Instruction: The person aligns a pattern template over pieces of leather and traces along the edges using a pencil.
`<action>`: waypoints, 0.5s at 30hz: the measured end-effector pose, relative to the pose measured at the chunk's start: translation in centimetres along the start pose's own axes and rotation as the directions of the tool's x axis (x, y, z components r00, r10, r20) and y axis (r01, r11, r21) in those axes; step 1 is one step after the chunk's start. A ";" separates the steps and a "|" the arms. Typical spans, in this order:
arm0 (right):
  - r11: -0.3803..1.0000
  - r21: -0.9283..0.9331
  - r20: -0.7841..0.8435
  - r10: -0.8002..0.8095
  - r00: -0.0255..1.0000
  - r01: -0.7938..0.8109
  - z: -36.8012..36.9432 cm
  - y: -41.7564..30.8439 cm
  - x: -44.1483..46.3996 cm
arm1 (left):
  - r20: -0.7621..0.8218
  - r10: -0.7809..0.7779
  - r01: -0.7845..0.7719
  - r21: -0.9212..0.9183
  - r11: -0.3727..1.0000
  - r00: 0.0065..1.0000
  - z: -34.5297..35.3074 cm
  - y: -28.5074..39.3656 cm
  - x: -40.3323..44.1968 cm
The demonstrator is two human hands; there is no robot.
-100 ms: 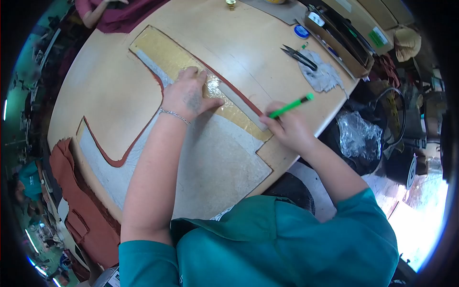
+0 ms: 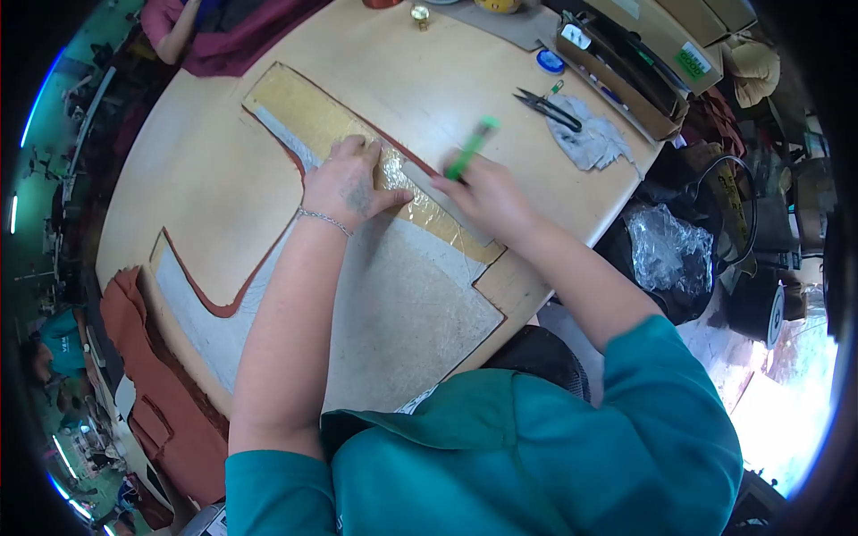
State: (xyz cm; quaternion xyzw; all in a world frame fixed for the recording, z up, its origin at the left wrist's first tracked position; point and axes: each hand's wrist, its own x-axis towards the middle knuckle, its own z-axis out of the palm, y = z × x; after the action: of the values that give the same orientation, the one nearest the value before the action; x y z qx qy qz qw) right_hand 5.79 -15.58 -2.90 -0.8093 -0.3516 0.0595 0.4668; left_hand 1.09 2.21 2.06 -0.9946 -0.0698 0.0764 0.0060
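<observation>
My left hand (image 2: pixel 344 181) presses down with fingers spread on a stiff pattern template, grey (image 2: pixel 411 299) with a yellow, tape-covered band (image 2: pixel 290 98) along its upper side. Reddish-brown fabric (image 2: pixel 228 309) shows as a thin rim around the template's edges. My right hand (image 2: pixel 487 198) grips a bright green pen (image 2: pixel 472 147), slightly blurred by motion, beside the template's upper right edge. Its writing tip is hidden by my fingers.
Thread snips (image 2: pixel 547 109) lie on a grey rag (image 2: pixel 592 134) near a blue round lid (image 2: pixel 550 62). A cardboard box (image 2: pixel 617 80) holds tools at the back right. Folded reddish-brown fabric (image 2: pixel 174 420) rests at the left. A co-worker's arm (image 2: pixel 177 36) is at the far edge.
My right hand has moved up and left along the template's edge with the green pen. My left hand stays in place on the template.
</observation>
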 end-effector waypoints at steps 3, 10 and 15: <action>0.999 -0.036 -0.022 -0.002 1.000 0.001 1.6 0.2 4.1 | 0.044 0.001 0.005 -0.137 0.991 0.999 1.6 2.1 -0.9; 0.960 -0.210 0.065 0.205 0.977 -0.187 -4.1 0.0 -7.4 | 0.043 -0.023 0.029 -0.134 0.990 0.999 1.3 2.0 -1.4; 0.980 -0.050 0.000 0.192 0.981 -0.192 -9.0 -2.6 -12.0 | -0.033 -0.043 0.037 -0.151 0.988 0.999 1.7 2.3 -2.6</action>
State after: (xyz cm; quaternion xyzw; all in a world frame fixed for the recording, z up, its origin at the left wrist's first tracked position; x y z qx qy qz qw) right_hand -0.64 -28.66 1.37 -0.8506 -0.2744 0.0974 0.4378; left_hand -1.41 -0.41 0.74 -0.9919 -0.0951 0.0526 -0.0664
